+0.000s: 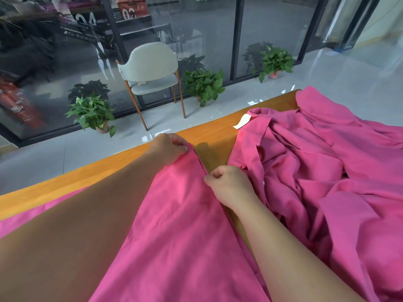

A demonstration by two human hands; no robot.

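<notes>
The pink cloth (181, 214) was cut off by the bottom and right edges, and much of the wooden table (122, 159) was hidden beneath it. On the right hand (229, 182), the fingertips were curled out of sight against the palm. Any print on the white label (242, 121) was too small to be read. The red fire extinguisher (15, 103) was blurred and cropped by the left edge.
</notes>
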